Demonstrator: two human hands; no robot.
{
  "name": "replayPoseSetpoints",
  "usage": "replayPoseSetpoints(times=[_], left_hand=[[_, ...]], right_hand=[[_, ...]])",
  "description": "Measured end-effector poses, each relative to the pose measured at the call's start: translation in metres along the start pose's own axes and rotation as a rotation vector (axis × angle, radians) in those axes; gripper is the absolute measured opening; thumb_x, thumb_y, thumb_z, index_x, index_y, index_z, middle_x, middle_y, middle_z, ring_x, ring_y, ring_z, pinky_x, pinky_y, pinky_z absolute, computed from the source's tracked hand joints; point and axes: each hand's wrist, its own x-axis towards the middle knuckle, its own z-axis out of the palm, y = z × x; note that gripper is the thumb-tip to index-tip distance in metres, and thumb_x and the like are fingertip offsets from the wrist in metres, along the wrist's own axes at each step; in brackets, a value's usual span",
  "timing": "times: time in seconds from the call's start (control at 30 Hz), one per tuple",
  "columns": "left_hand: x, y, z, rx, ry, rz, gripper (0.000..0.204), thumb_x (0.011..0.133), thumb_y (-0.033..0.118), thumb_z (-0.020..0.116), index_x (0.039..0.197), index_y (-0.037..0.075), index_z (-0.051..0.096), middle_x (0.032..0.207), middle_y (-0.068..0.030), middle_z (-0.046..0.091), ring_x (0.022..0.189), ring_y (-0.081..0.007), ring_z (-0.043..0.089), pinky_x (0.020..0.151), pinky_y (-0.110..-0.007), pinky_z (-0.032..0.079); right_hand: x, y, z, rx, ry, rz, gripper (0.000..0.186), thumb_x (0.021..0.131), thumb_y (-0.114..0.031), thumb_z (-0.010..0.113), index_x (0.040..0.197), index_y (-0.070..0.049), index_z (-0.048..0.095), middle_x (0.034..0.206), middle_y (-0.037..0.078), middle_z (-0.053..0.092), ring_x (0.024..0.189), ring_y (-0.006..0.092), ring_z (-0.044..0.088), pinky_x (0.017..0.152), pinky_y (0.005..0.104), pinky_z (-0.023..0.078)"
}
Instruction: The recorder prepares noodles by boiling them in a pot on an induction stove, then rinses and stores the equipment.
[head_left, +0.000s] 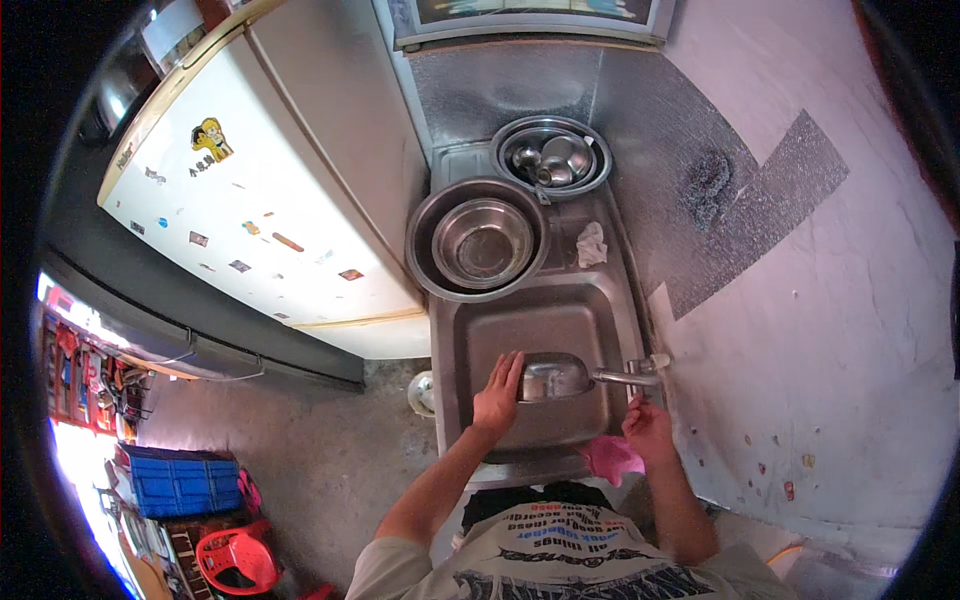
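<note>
A shiny metal bowl (pixel 556 380) sits tilted in the sink basin (pixel 480 330), under the tip of the tap (pixel 625 378). My left hand (pixel 497 393) is at the bowl's left side, fingers straight and together against its edge; the thumb is hidden. By the tap's near side, my right hand (pixel 648 428) has its fingers closed at the tap's lever (pixel 634 394). Whether water runs is too unclear to tell. A pink cloth-like item (pixel 612 459) hangs over the sink's front edge, left of my right wrist.
Beyond the basin stand a wide metal basin (pixel 421 238) with a smaller one nested in it, and another basin (pixel 504 163) of metal bowls. A crumpled white cloth (pixel 591 245) lies beside them. A white fridge (pixel 270 200) borders the left, a wall (pixel 790 380) the right.
</note>
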Motion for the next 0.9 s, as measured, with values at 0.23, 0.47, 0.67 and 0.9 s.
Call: replayPoseSetpoints(times=[0.23, 0.47, 0.67, 0.9], left_hand=[[-0.009, -0.017, -0.015, -0.029, 0.193, 0.060, 0.059, 0.087, 0.004, 0.047, 0.143, 0.014, 0.032, 0.146, -0.0073, 0.037, 0.137, -0.0265, 0.032, 0.101, -0.039, 0.045], [0.001, -0.024, -0.028, -0.125, 0.224, -0.005, 0.064, 0.081, 0.000, 0.051, 0.142, 0.012, 0.033, 0.143, -0.0125, 0.039, 0.133, -0.0319, 0.036, 0.102, -0.040, 0.042], [0.051, -0.053, -0.042, -0.499, 0.419, -0.159, 0.054, 0.076, 0.002, 0.055, 0.128, 0.003, 0.042, 0.126, -0.0237, 0.048, 0.119, -0.0383, 0.046, 0.097, -0.042, 0.042], [0.172, -0.091, -0.088, -0.955, 0.371, -0.537, 0.040, 0.083, 0.016, 0.056, 0.116, -0.004, 0.044, 0.110, -0.0258, 0.059, 0.108, -0.0379, 0.057, 0.092, -0.046, 0.044]], right_hand=[[0.015, 0.020, -0.004, -0.181, 0.045, -0.083, 0.018, 0.081, 0.000, 0.052, 0.095, -0.003, 0.063, 0.083, 0.008, 0.065, 0.070, 0.0185, 0.062, 0.062, 0.0294, 0.053], [0.014, 0.033, -0.016, -0.190, 0.037, -0.026, 0.017, 0.085, -0.002, 0.050, 0.098, -0.002, 0.061, 0.085, 0.009, 0.064, 0.074, 0.0197, 0.062, 0.066, 0.0310, 0.055], [0.016, 0.035, -0.036, -0.242, 0.097, -0.061, 0.018, 0.086, -0.003, 0.050, 0.100, -0.003, 0.060, 0.087, 0.009, 0.063, 0.075, 0.0208, 0.061, 0.065, 0.0320, 0.053], [0.009, 0.049, -0.056, -0.329, 0.140, -0.139, 0.016, 0.084, -0.002, 0.049, 0.097, -0.003, 0.059, 0.084, 0.011, 0.061, 0.072, 0.0217, 0.060, 0.063, 0.0330, 0.053]])
